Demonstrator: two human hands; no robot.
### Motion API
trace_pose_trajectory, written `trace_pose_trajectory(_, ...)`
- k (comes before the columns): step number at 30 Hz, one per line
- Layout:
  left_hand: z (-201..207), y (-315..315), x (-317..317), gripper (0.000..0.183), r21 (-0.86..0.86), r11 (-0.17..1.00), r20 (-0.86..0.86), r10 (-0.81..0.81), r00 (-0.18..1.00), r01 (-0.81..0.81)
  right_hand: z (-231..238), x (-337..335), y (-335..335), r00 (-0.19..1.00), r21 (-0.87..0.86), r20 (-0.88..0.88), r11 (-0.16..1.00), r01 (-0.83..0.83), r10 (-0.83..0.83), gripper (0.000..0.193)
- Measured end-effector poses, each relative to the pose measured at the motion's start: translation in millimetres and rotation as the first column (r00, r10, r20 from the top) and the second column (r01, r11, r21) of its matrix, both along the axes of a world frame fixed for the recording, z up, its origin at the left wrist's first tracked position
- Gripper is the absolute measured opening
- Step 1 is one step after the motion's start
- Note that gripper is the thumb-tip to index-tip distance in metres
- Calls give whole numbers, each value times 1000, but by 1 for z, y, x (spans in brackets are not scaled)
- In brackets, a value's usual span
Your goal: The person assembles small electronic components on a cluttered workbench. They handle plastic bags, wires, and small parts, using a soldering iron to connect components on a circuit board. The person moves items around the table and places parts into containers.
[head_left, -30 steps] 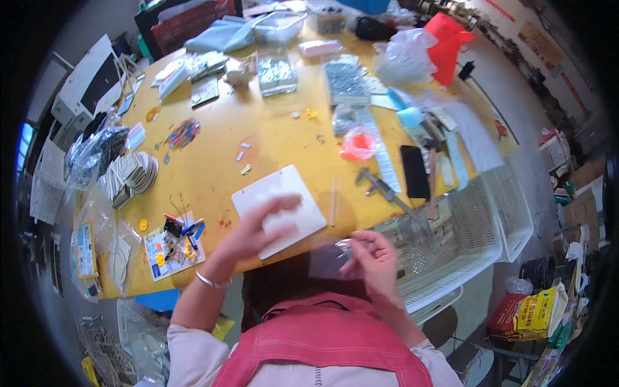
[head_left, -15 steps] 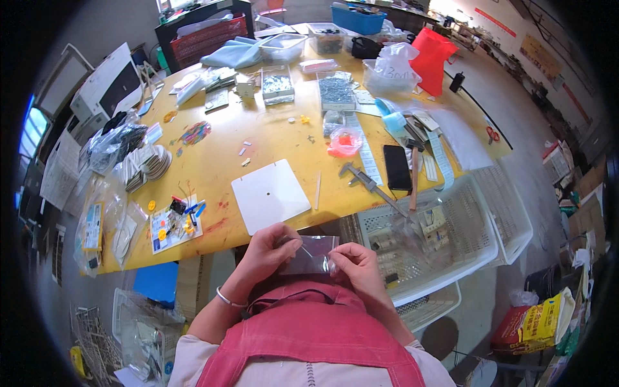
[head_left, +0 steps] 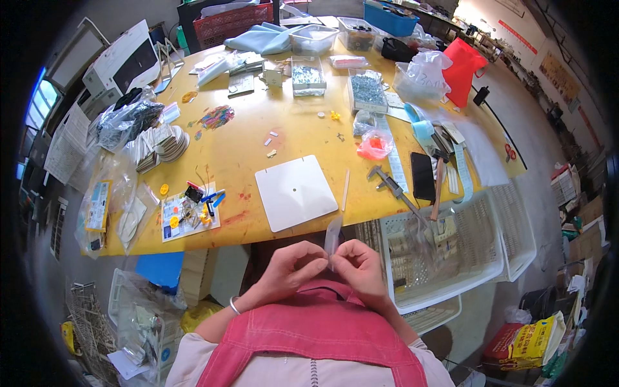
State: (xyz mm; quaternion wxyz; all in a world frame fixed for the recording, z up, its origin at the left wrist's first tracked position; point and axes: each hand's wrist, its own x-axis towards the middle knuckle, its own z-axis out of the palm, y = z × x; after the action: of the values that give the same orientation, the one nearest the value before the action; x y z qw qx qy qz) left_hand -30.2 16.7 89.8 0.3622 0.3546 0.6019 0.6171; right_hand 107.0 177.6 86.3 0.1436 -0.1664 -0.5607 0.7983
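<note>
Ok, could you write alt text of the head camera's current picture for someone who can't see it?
A person's left hand and right hand pinch a small clear plastic bag in front of a cluttered yellow table. On it lie a white panel, a caliper and a black phone.

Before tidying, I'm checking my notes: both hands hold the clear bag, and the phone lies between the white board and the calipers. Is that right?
Not quite: the head view shows the phone between the calipers and the hammer. The left hand and right hand do hold the clear bag.
</note>
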Motion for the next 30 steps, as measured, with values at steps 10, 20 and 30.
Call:
trace_pose_trajectory(10,-15,-9,-15,18,-156,988,-46,-9,999,2,-23,-19,-9,968,390,219,899,-199,119,14)
trace_pose_trajectory(20,-20,-1,-30,16,-173,984,-261,-86,961,41,-24,-20,5,985,106,141,987,-120,105,12)
trace_pose_trajectory(30,-40,34,-19,16,-79,997,199,-8,980,24,-16,-10,15,994,561,33,821,-108,109,8)
